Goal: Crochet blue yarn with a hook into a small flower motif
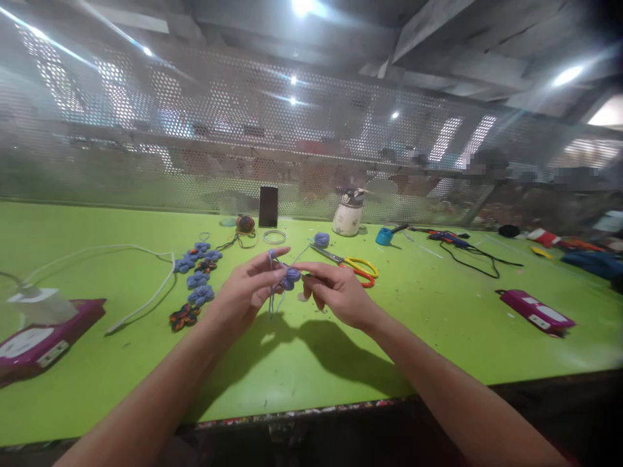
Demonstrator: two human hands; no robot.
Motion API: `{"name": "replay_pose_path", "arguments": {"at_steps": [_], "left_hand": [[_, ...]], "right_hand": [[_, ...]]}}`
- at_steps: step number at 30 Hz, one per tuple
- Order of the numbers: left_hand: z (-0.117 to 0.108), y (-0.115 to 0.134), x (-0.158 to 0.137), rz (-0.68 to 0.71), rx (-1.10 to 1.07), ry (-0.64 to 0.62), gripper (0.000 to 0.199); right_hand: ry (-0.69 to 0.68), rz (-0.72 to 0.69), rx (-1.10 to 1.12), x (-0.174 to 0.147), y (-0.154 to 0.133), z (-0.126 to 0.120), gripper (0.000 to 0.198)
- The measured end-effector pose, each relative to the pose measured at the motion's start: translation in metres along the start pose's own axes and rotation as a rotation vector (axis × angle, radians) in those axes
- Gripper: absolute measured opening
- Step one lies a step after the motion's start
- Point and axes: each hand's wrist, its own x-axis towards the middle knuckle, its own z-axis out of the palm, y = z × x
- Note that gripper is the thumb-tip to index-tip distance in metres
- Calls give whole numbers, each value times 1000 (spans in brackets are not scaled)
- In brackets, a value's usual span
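Note:
Over the middle of the table, my left hand (pixel 254 283) pinches a small blue-purple crochet flower (pixel 291 279) between thumb and fingers. Blue yarn (pixel 271 261) loops over its raised index finger, and loose strands hang below. Close against the flower's right side, my right hand (pixel 338 290) is closed in a pinch around a thin crochet hook (pixel 302 276), mostly hidden by the fingers. A strand runs from the work up to a blue yarn ball (pixel 322 240). Scissors (pixel 357 266) with yellow and red handles lie just behind my right hand.
Finished blue and dark multicoloured flowers (pixel 200 295) lie left of my hands. Behind are a multicoloured yarn ball (pixel 245 224), phone (pixel 268 207), tape roll (pixel 274 237) and white jug (pixel 348 213). Purple power strips (pixel 538 311) sit both sides; a white cable (pixel 146 312) crosses the left.

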Motion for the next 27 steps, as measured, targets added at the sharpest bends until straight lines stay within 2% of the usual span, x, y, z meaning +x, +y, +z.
{"name": "replay_pose_path", "arguments": {"at_steps": [6,14,19,21,27], "left_hand": [[-2,-8,5,12,43,7,52],[-3,-10,5,-65,121,-57,54],[0,-5,2,-91,206,-102,90],[1,-2,1,-84,245,-112,95],[9,5,-2,-123,395,-133,78]], "right_hand": [[33,17,35,-4,9,-5,33],[-86,91,75,-7,12,-10,40],[-146,100,96,-8,11,-14,36],[-156,86,99,-9,10,-14,34],[-148,92,153,-10,8,-14,31]]}}
